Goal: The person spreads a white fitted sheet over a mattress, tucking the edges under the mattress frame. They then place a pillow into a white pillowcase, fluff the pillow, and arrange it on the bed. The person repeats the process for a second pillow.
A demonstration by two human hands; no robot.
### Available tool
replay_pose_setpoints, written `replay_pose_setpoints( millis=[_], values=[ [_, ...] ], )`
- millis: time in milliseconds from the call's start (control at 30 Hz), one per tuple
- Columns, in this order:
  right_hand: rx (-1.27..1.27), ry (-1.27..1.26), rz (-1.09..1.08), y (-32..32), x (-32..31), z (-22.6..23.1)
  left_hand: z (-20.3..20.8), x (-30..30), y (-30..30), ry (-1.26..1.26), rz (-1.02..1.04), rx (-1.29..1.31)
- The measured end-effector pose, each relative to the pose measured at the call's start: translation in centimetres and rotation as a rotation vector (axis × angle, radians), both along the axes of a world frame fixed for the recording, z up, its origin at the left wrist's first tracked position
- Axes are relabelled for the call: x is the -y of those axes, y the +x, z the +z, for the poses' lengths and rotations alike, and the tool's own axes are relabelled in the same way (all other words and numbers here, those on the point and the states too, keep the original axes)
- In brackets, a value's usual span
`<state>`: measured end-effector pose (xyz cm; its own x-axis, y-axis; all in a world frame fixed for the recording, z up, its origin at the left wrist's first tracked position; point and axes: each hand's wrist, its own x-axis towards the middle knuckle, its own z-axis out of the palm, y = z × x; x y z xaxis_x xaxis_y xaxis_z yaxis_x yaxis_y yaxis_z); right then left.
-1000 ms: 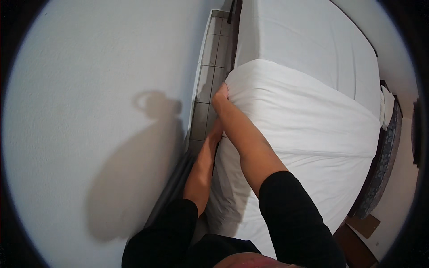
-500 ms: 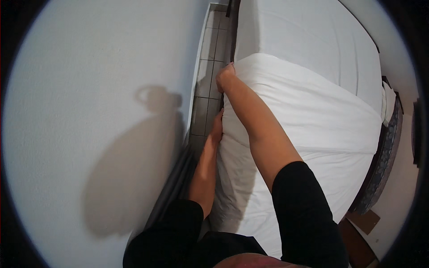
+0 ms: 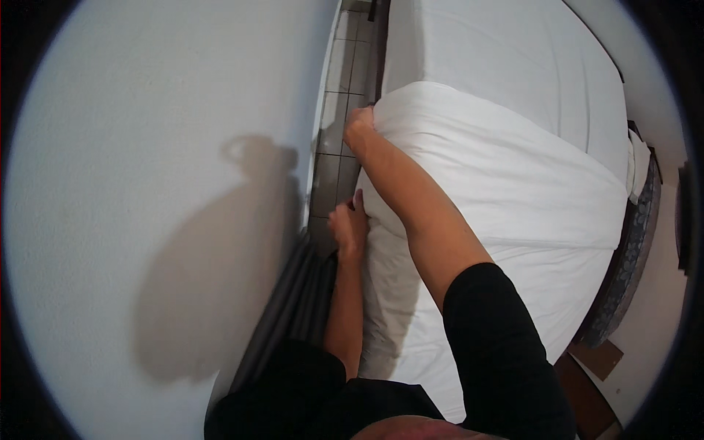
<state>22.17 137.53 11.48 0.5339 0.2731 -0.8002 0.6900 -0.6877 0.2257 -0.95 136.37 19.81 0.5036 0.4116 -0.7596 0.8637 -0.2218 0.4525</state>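
Observation:
A white bed cover [image 3: 469,161] lies over the lower part of the bed, its folded-back edge crossing the mattress. At the bed's left side my right hand [image 3: 359,126] is closed round the cover's edge, its fingertips partly hidden. Nearer to me, my left hand [image 3: 349,229] is beside the hanging side of the cover. Its thumb points up along the cloth while the bent fingers stand apart from it on the wall side. No cloth shows between them. Beyond the cover, a smooth pale fitted sheet [image 3: 506,66] spans the mattress.
A narrow strip of tiled floor [image 3: 334,121] runs between the bed and the white wall [image 3: 183,95] at left. Dark grey curtain folds [image 3: 282,308] hang by my left arm. At the far right stands a dark patterned headboard-like panel [image 3: 623,271] with white cloth near it.
My left hand has drawn away from the cover's side toward the wall, its fingers coming into view. My right hand has shifted slightly left, and the cover's edge there has moved with it.

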Motion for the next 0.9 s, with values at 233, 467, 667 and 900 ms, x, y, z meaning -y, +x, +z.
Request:
replay_pose_setpoints(
  millis=[233, 467, 667, 900],
  values=[
    [0.263, 0.067, 0.361, -3.9, 1.0, 2.8, -7.7, 0.5, -1.0, -0.041, 0.138, 0.547],
    [0.269, 0.61, 0.078, -11.1, 2.8, 12.5, -7.5, -0.9, -3.9, -0.288, 0.054, 0.559],
    [0.86, 1.268, -0.687, -24.5, 24.0, 19.1, 9.2, 10.9, -12.5, 0.268, -0.347, 0.728],
    [0.897, 0.567, -1.198, -61.8, 47.6, 19.7, 10.0, 15.3, -30.6, 0.476, -0.49, 0.613]
  ],
)
